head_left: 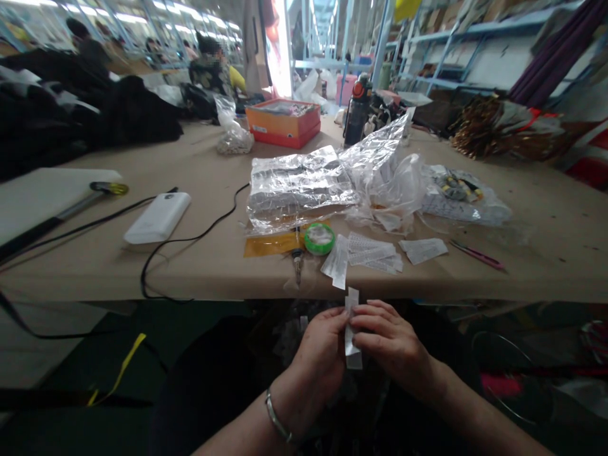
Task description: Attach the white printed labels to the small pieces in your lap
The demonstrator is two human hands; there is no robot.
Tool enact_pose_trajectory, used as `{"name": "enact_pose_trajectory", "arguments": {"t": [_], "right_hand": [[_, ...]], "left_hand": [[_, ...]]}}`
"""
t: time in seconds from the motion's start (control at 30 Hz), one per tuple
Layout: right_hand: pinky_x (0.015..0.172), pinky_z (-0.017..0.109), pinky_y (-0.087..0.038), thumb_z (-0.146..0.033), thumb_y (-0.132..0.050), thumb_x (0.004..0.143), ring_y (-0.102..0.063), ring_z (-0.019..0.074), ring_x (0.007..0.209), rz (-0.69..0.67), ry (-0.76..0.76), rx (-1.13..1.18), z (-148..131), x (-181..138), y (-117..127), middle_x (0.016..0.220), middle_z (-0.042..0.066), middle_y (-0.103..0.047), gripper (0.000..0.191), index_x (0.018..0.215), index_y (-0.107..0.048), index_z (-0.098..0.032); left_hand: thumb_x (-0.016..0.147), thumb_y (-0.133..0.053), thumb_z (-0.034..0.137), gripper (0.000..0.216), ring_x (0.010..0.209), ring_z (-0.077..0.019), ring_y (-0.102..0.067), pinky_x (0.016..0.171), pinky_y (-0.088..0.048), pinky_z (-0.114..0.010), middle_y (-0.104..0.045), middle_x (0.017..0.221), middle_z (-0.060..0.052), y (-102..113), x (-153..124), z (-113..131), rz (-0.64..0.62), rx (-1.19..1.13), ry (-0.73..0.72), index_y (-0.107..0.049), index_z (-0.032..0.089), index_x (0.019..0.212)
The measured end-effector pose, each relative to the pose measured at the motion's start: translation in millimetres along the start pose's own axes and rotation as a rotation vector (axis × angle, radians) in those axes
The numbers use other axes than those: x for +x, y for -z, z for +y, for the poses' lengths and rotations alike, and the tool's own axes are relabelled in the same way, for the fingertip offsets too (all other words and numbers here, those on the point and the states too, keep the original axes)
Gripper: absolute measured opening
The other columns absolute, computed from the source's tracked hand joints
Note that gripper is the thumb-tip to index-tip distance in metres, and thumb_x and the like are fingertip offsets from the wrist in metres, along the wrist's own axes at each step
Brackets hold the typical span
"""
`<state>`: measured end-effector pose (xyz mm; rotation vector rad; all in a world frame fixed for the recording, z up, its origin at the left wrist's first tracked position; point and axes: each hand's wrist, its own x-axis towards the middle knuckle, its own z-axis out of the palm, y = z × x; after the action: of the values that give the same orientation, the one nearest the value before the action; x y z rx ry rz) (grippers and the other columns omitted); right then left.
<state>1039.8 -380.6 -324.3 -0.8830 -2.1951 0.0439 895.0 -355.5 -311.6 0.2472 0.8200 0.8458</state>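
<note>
My left hand (319,354) and my right hand (395,345) meet below the table's front edge, over my lap. Both pinch a small white paper label strip (352,329) held upright between the fingers. A bracelet sits on my left wrist. Just above, on the table edge, lie several more white label strips (368,254), a green tape roll (319,239) and a yellow-orange film strip (270,244). Behind them rests a crinkled clear plastic bag of silvery packets (297,187).
A white power bank (158,216) with a black cable lies left. A pink tweezer (477,254) lies right near another plastic bag (458,193). An orange box (283,122) and a black bottle (357,109) stand farther back. Other people sit at the far left.
</note>
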Motion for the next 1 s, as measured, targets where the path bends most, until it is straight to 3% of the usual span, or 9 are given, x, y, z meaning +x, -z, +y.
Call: {"name": "enact_pose_trajectory", "arguments": {"t": [0.1,0.3,0.43,0.53,0.63,0.73,0.83,0.93,1.0], "right_hand": [[0.097,0.037,-0.042,-0.013,-0.049,0.089,-0.058,0.0167,0.104,-0.019,-0.005,-0.020,-5.3,-4.3,-4.0,0.094,0.004,-0.068,0.015,0.086,-0.063,-0.020],[0.096,0.038,-0.042,-0.013,-0.048,0.089,-0.057,0.0178,0.106,-0.057,-0.007,-0.019,-6.9,-7.9,-3.4,0.095,0.005,-0.068,0.016,0.088,-0.063,-0.018],[0.098,0.037,-0.042,-0.011,-0.047,0.089,-0.058,0.0171,0.105,-0.073,-0.011,-0.036,-14.0,-10.1,-6.6,0.094,0.004,-0.068,0.017,0.088,-0.063,-0.019],[0.098,0.038,-0.042,-0.014,-0.046,0.090,-0.058,0.0177,0.105,-0.070,-0.026,-0.043,-13.4,-12.0,-4.2,0.097,0.005,-0.068,0.019,0.101,-0.060,-0.018],[0.097,0.042,-0.043,-0.017,-0.048,0.089,-0.054,0.0210,0.112,-0.010,-0.095,-0.100,8.3,-14.0,11.2,0.106,0.009,-0.065,0.029,0.119,-0.051,-0.016],[0.097,0.048,-0.042,-0.029,-0.050,0.089,-0.045,0.0281,0.121,0.045,-0.308,-0.374,47.3,-18.4,37.2,0.120,0.016,-0.056,0.043,0.128,-0.043,-0.012],[0.093,0.056,-0.041,-0.045,-0.054,0.085,-0.042,0.0364,0.121,-0.047,-0.474,-0.666,81.4,-27.6,57.7,0.128,0.020,-0.050,0.059,0.131,-0.042,-0.010],[0.094,0.054,-0.040,-0.040,-0.054,0.086,-0.044,0.0353,0.119,-0.161,-0.473,-0.737,96.7,-39.8,64.0,0.127,0.016,-0.053,0.050,0.127,-0.048,-0.012],[0.095,0.050,-0.041,-0.033,-0.051,0.089,-0.047,0.0316,0.116,-0.141,-0.438,-0.719,99.2,-47.0,64.0,0.124,0.014,-0.056,0.039,0.123,-0.053,-0.013]], "left_hand": [[0.066,-0.066,0.009,0.006,0.059,-0.0117,-0.058,0.055,-0.042,-0.020,-0.064,0.067,-0.007,1.8,0.8,-2.3,0.032,-0.029,-0.005,-0.064,0.007,0.071],[0.066,-0.072,0.020,0.016,0.059,-0.0114,-0.057,0.055,-0.042,-0.020,-0.064,0.068,-0.007,3.4,0.7,-4.6,-0.031,-0.023,-0.031,-0.063,0.007,0.071],[0.063,-0.074,0.016,0.017,0.056,-0.0102,-0.057,0.052,-0.041,-0.019,-0.063,0.067,-0.006,3.6,0.8,-5.6,-0.026,0.020,-0.017,-0.063,0.008,0.072],[0.066,-0.071,0.014,0.013,0.056,-0.0104,-0.058,0.051,-0.043,-0.018,-0.064,0.067,-0.007,4.6,1.1,-5.5,-0.010,0.038,-0.013,-0.063,0.007,0.075],[0.074,-0.064,0.013,0.012,0.058,-0.0134,-0.062,0.056,-0.049,-0.023,-0.067,0.074,-0.010,5.6,0.7,-3.4,0.065,0.103,0.042,-0.061,0.007,0.084],[0.078,-0.061,0.014,0.013,0.057,-0.0150,-0.064,0.056,-0.052,-0.026,-0.069,0.078,-0.011,6.3,-0.4,-1.0,0.172,0.222,0.080,-0.057,0.009,0.089],[0.079,-0.062,0.016,0.014,0.055,-0.0142,-0.063,0.053,-0.051,-0.024,-0.068,0.076,-0.010,7.0,-2.3,-1.4,0.200,0.269,0.078,-0.055,0.010,0.090],[0.078,-0.062,0.017,0.016,0.054,-0.0137,-0.063,0.051,-0.050,-0.022,-0.068,0.075,-0.010,9.6,-3.0,-4.2,0.198,0.281,0.069,-0.054,0.011,0.091],[0.079,-0.062,0.018,0.017,0.053,-0.0132,-0.063,0.051,-0.049,-0.022,-0.068,0.074,-0.009,12.1,-1.8,-5.6,0.190,0.280,0.076,-0.054,0.011,0.092]]}}
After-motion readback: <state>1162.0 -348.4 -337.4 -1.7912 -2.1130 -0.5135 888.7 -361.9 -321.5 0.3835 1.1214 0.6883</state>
